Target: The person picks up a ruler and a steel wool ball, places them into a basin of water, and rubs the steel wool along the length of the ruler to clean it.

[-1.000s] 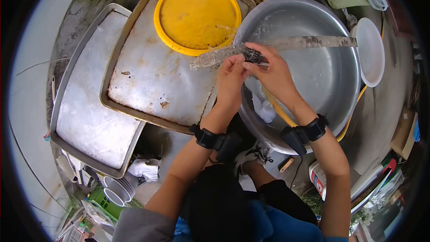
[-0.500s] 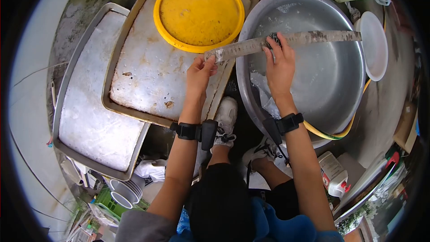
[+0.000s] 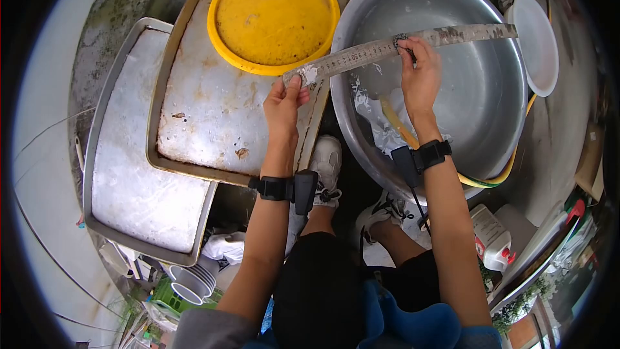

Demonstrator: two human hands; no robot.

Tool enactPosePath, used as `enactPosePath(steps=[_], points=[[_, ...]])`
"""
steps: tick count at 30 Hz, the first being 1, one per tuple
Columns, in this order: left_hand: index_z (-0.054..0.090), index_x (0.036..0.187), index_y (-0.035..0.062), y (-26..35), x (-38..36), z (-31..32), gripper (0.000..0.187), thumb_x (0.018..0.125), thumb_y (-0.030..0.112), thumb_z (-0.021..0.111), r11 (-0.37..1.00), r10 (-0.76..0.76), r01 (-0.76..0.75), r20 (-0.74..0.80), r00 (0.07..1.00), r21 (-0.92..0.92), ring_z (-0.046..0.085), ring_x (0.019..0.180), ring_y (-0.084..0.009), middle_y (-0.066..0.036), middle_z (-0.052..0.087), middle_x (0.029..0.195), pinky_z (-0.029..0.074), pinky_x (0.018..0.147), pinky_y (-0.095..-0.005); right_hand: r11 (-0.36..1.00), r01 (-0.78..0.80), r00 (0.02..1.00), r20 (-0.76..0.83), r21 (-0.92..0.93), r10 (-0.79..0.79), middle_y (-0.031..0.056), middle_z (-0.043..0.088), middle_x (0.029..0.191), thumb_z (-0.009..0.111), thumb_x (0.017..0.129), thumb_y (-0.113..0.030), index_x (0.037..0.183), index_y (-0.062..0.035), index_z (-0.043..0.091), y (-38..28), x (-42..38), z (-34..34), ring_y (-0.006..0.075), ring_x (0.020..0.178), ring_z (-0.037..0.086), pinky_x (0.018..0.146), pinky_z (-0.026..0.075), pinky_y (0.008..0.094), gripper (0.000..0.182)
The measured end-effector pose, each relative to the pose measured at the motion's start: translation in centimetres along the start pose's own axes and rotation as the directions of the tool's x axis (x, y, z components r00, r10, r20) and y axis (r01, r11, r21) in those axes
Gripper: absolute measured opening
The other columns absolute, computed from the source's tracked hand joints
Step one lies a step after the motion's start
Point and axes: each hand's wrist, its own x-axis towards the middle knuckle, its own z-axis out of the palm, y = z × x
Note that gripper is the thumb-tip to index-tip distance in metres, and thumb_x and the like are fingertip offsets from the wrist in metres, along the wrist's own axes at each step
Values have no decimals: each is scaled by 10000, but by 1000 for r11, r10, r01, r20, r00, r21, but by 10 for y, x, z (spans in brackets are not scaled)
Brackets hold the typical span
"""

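Note:
A long metal ruler (image 3: 361,57) with printed numbers stretches across the view, its right part over a large metal basin (image 3: 349,136). My left hand (image 3: 283,105) pinches the ruler's left end, thumb on top, above the edge of a metal tray (image 3: 213,100). Farther along, my right hand (image 3: 421,81) presses a small dark wire-like scouring pad (image 3: 400,41) against the ruler, its fingers closed on the pad. Most of the pad is hidden under the fingertips. The ruler's far right end is stained dark and reaches past the basin's rim.
A yellow round lid (image 3: 274,19) lies on the tray. Another metal tray (image 3: 145,155) is at left. A yellow hose (image 3: 497,179) runs into the basin, which holds some water. A white bowl (image 3: 537,45) and a white jug (image 3: 491,236) stand to the right.
My right hand has slid the scouring pad a little rightward along the ruler, away from my left hand. The view has shifted slightly, and more of the hose shows inside the basin.

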Motion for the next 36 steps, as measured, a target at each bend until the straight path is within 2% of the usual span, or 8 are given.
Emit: enactPosePath(steps=[2,9,15,18,25,30,33,36], points=[[656,1037,13,1,-1,2,193,953,186,673,1000,7,-7,17,1000,1,644,715,-113,-53,677,841,548,661,-240,993,-107,993,-44,44,109,54,681,1061,704,814,-34,959,-99,720,-3,0,4,286,947,600,842,512,387,159],[651,1022,23,-2,0,2,187,949,193,679,1000,-21,21,-9,1000,-10,646,720,-115,-55,673,831,551,662,-239,939,142,953,215,313,-216,35,687,1062,690,781,-17,937,-93,711,-70,-34,36,268,939,611,831,525,355,175],[640,1051,23,0,-4,1,237,933,218,704,1000,-18,18,-12,1000,-11,649,752,-123,-57,672,867,551,692,-244,987,-147,989,10,58,147,55,701,1020,680,821,2,971,-87,725,13,20,-7,291,946,602,837,509,375,180],[639,1045,23,-1,-5,6,234,932,217,706,1000,-12,12,-24,1000,-13,651,752,-126,-54,667,859,552,693,-243,989,-133,988,-70,59,137,54,702,1020,674,815,4,972,-79,727,-7,7,8,283,950,602,851,508,375,186],[630,980,41,-1,-2,4,168,935,187,699,995,-67,64,-41,997,-83,653,716,-137,-50,655,815,560,678,-247,947,189,944,218,259,-248,49,704,1072,680,842,-52,986,-76,730,-66,-28,42,265,936,616,839,524,347,153],[622,965,52,1,-4,4,155,934,182,701,994,-55,51,-36,998,-99,653,717,-142,-50,653,831,564,677,-256,996,-89,996,-17,25,89,57,709,1056,678,831,-31,955,-78,735,24,27,-7,278,946,616,858,510,370,143],[618,966,56,-1,-5,6,156,933,182,702,994,-49,45,-34,998,-103,653,718,-143,-52,652,840,566,674,-261,997,-52,995,-78,50,56,54,710,1053,678,831,-25,940,-75,736,15,15,1,284,943,612,851,512,375,134],[614,984,52,-4,-1,6,165,932,180,703,994,-50,44,-53,997,-105,651,717,-144,-53,652,841,568,675,-265,976,68,992,89,207,-89,53,703,1063,666,800,6,954,-79,721,-38,-18,25,277,953,609,840,525,371,185]])
